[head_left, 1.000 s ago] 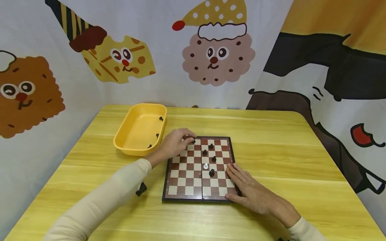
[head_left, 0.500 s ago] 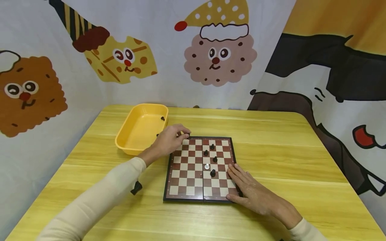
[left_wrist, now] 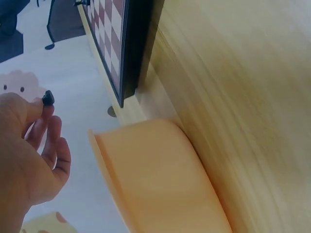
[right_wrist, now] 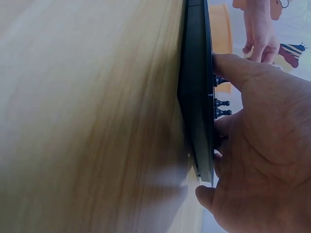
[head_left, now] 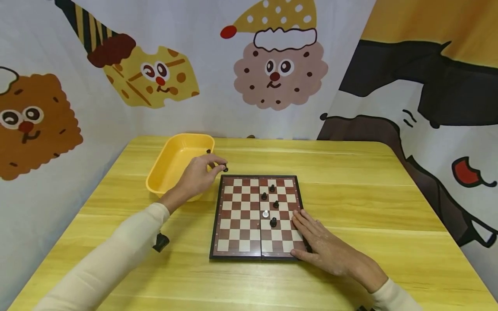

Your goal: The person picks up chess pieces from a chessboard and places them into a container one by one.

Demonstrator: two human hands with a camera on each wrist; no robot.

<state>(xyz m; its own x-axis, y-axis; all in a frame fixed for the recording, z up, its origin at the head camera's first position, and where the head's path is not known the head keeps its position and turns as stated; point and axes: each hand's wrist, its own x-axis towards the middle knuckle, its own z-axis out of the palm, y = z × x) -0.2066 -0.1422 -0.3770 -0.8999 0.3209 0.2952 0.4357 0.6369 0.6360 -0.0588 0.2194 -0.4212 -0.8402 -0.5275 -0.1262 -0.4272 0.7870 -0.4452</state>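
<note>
Between thumb and fingertips, my left hand (head_left: 196, 175) pinches a small black chess piece (head_left: 225, 167), raised beside the right rim of a yellow tray (head_left: 173, 164). The left wrist view shows the same black chess piece (left_wrist: 48, 98) at the fingertips. My right hand (head_left: 323, 246) rests on the right edge of a chessboard (head_left: 239, 224), fingers extended over the border. On the board's right half stand several black pieces, among them a pawn (head_left: 276, 204) and a larger piece (head_left: 273, 222). A white piece (head_left: 266, 214) stands among them.
Another black piece (head_left: 208, 151) shows at the tray's far right side; the left hand hides part of the tray. Everything lies on a wood-grain table (head_left: 350, 185). A cartoon-printed curtain (head_left: 218, 86) hangs behind it.
My left hand has moved left from the board's far edge toward the tray, lifting the black chess piece off the board. My right hand has stayed on the board's edge.
</note>
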